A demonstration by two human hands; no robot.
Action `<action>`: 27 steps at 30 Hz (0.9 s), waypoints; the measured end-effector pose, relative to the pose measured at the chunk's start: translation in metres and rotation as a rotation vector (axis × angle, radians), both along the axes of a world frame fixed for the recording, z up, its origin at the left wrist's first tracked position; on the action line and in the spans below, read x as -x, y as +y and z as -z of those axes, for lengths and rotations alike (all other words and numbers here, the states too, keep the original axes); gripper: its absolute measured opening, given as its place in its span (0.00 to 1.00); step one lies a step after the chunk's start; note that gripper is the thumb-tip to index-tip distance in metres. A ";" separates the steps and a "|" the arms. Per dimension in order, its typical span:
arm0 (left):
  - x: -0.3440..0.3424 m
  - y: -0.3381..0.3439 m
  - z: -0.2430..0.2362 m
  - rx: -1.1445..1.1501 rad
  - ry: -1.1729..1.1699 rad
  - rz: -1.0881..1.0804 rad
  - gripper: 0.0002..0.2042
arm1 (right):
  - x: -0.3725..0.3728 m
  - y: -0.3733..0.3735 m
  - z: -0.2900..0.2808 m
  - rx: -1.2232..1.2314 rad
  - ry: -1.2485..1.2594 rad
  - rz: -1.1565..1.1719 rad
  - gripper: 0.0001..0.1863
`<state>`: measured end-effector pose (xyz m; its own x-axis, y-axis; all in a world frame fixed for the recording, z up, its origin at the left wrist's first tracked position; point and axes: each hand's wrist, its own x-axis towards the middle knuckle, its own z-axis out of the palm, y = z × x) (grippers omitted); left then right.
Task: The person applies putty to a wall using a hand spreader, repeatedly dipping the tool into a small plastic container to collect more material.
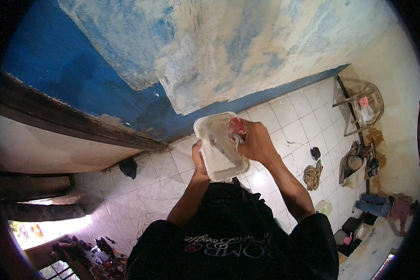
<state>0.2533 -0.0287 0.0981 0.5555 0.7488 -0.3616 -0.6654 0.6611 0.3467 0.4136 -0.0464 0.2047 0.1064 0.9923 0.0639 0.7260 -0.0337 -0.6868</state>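
Note:
In front of my chest I hold a white rectangular plastic tub (216,176), tilted so that its inside shows. Whitish paste smears its walls and bottom. My left hand (199,158) is closed on the tub's left side. My right hand (256,141) reaches over the right rim, its fingers closed around a red object (236,128) smeared with white, inside the tub. The hand hides much of this object, so its kind cannot be made out. Ahead stands a blue wall (74,60) partly covered with uneven whitish plaster (247,51).
White floor tiles (144,191) lie beneath me. A black bag (128,168) sits near the doorway at left. On the right are a chair (371,105) holding a pink item, a crumpled cloth (312,175) and a small dark bundle (315,153). Clutter fills the lower left.

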 end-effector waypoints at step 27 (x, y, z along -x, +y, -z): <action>0.006 -0.003 -0.010 -0.007 -0.105 0.010 0.34 | 0.000 0.001 -0.003 -0.016 -0.051 0.076 0.14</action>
